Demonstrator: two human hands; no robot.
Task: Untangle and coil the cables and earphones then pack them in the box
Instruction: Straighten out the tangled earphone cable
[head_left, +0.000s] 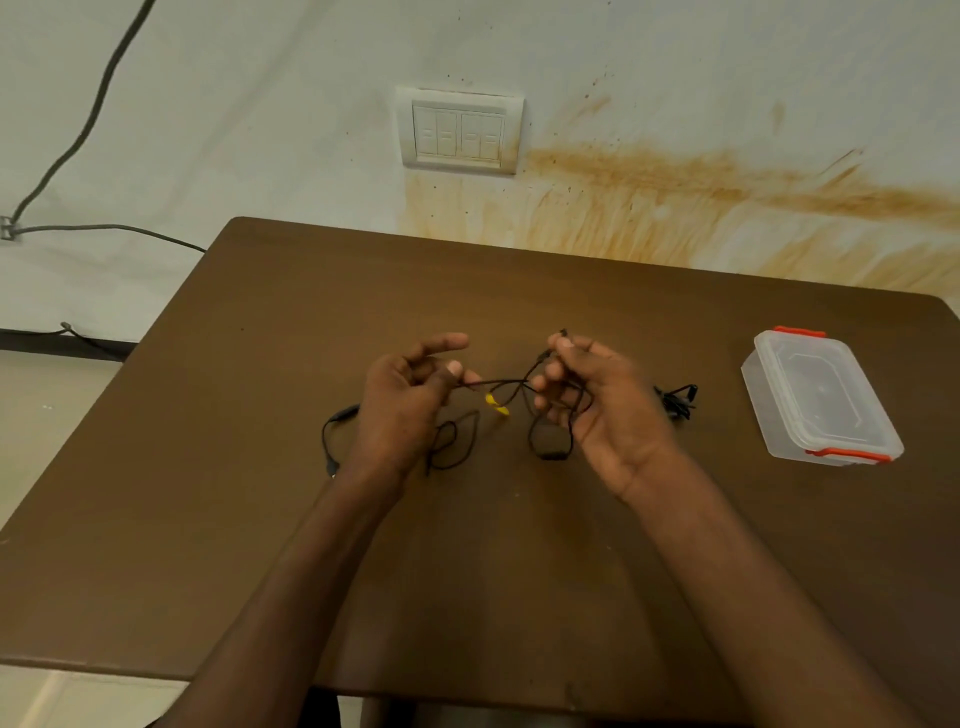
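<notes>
At frame right, a lidded clear plastic box with orange clips (821, 397) sat on the brown worktop (519, 571); centre, both hands, left (402, 400) and right (605, 410), pinched a tangled thin black cable (498, 385).

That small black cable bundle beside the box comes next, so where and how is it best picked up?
Judging by its compact clump, pinch the black cable bundle across its middle, coming from above with the right hand; it lies apart from the plastic box.

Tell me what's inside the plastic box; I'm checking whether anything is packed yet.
Through the clear lid, the plastic box shows no cables inside. Its lid is on, orange clips at both ends. A small black cable bundle lies beside it.
</notes>
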